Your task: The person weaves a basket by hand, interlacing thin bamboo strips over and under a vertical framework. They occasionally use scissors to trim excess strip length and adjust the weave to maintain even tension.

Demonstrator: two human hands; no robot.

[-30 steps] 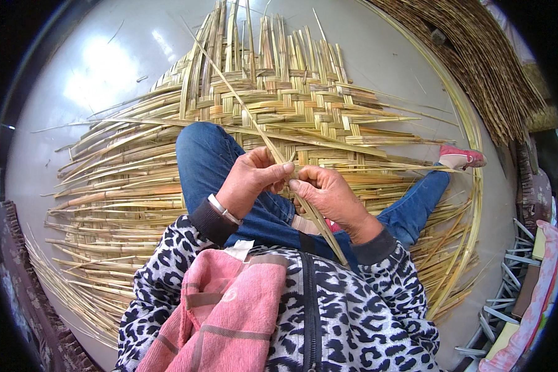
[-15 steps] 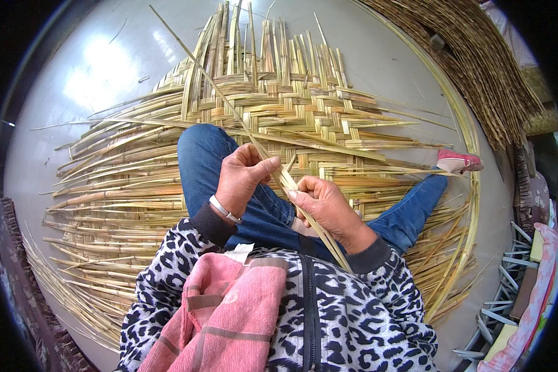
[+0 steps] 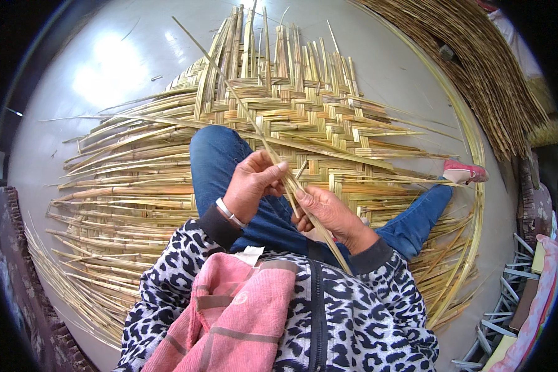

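While both hands work over the lap, left hand [image 3: 249,186] has its grip pinched on a long bamboo strip [image 3: 242,111], thumb and fingers closed near its lower part. Right hand [image 3: 328,214] grip also clenched on the same strip, just below the left, hands nearly touching. Strip runs diagonally from upper left, over the woven bamboo mat [image 3: 304,118], down past the right wrist. Mat lies flat on the floor [image 3: 93,74], under the legs in blue jeans [image 3: 214,155]. Pink cloth [image 3: 235,316] on the chest. Loose strip bundle [image 3: 477,62] upper right.
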